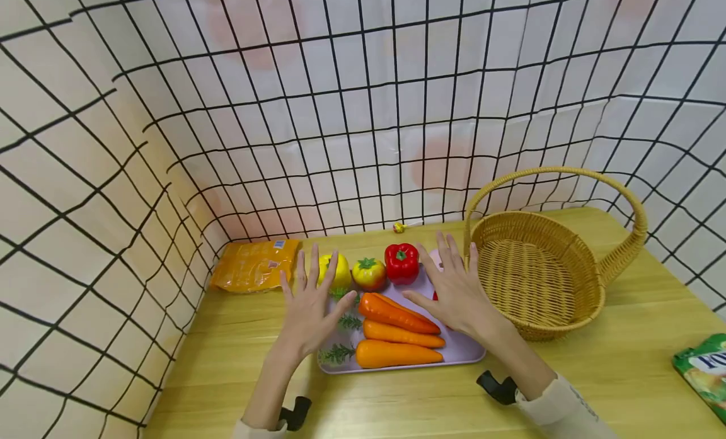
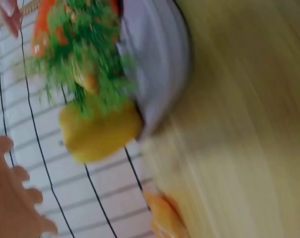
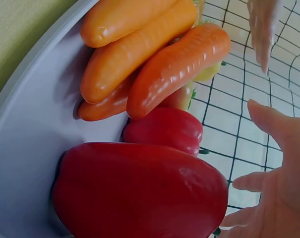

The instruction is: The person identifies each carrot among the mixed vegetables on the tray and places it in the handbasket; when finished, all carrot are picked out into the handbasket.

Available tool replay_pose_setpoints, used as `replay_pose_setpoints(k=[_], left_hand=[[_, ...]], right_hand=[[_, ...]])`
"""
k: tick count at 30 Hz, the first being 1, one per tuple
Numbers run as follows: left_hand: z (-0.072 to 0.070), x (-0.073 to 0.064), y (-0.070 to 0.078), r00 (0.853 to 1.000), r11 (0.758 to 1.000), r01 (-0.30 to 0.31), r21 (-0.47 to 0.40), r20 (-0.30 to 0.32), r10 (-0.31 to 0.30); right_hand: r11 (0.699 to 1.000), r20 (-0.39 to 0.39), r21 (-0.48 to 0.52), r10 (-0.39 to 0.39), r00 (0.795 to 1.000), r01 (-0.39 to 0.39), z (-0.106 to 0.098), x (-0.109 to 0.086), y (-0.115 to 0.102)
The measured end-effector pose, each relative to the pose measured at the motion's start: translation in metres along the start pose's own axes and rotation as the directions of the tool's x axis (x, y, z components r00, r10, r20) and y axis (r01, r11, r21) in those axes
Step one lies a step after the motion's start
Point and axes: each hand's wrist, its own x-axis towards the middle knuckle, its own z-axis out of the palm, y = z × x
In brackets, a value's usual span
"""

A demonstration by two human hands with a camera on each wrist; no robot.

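My left hand (image 1: 309,310) has its fingers spread over the left end of a lilac tray (image 1: 465,349). Over the tray's right end is my right hand (image 1: 454,294), fingers also spread, holding nothing. Several orange carrots (image 1: 399,354) with green tops lie across the tray. Behind them are a yellow pepper (image 1: 342,272), partly covered by left fingers, a yellow-red fruit (image 1: 369,275) and a red bell pepper (image 1: 401,264). A large red pepper (image 3: 140,188) fills the lower right wrist view; in the head view my right hand mostly hides it.
A wicker basket (image 1: 527,278) with a tall handle stands right of the tray. An orange packet (image 1: 255,266) lies at the back left, a green packet (image 1: 706,370) at the right edge. A small lollipop (image 1: 399,227) is near the grid-patterned back wall (image 1: 363,111).
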Motion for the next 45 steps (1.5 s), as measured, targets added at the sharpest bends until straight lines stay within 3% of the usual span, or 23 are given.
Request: replay_pose_setpoints(k=[7, 12, 15, 19, 22, 24, 28, 36, 41, 45], left_hand=[[-0.012, -0.019, -0.038, 0.995, 0.981, -0.038, -0.189, 0.085, 0.055], [-0.017, -0.031, -0.064, 0.978, 0.951, -0.026, -0.307, 0.189, 0.088], [-0.018, -0.036, -0.073, 0.948, 0.936, 0.019, -0.350, 0.303, 0.094], [-0.014, -0.039, -0.078, 0.889, 0.928, 0.086, -0.362, 0.448, 0.093], [-0.009, -0.039, -0.078, 0.860, 0.934, 0.105, -0.341, 0.502, 0.087], [-0.006, -0.038, -0.078, 0.850, 0.939, 0.117, -0.322, 0.522, 0.072], [-0.003, -0.035, -0.076, 0.838, 0.952, 0.142, -0.271, 0.544, 0.030], [0.000, -0.034, -0.072, 0.834, 0.971, 0.156, -0.181, 0.551, -0.032], [-0.001, -0.032, -0.069, 0.833, 0.976, 0.149, -0.158, 0.552, -0.038], [-0.002, -0.032, -0.067, 0.831, 0.978, 0.149, -0.146, 0.554, -0.044]], right_hand=[[1.000, 0.010, 0.004, -0.004, 1.000, 0.004, 0.003, -0.002, 0.000], [1.000, 0.027, 0.011, -0.001, 1.000, 0.000, 0.003, -0.004, 0.000], [1.000, 0.031, 0.016, 0.004, 1.000, -0.004, 0.003, -0.004, -0.001], [1.000, 0.039, 0.026, 0.006, 0.999, -0.007, 0.002, -0.004, -0.002], [1.000, 0.041, 0.029, -0.009, 0.999, 0.008, 0.002, -0.004, -0.004], [0.999, 0.042, 0.032, -0.028, 0.999, 0.027, 0.003, -0.004, -0.006], [0.997, 0.045, 0.037, -0.073, 0.996, 0.072, 0.005, -0.004, -0.011], [0.974, 0.043, 0.127, -0.194, 0.980, 0.188, 0.010, -0.002, -0.018], [0.923, 0.031, 0.262, -0.300, 0.953, 0.282, 0.013, -0.002, -0.023], [0.859, 0.093, 0.448, -0.319, 0.943, 0.247, 0.016, -0.004, -0.028]])
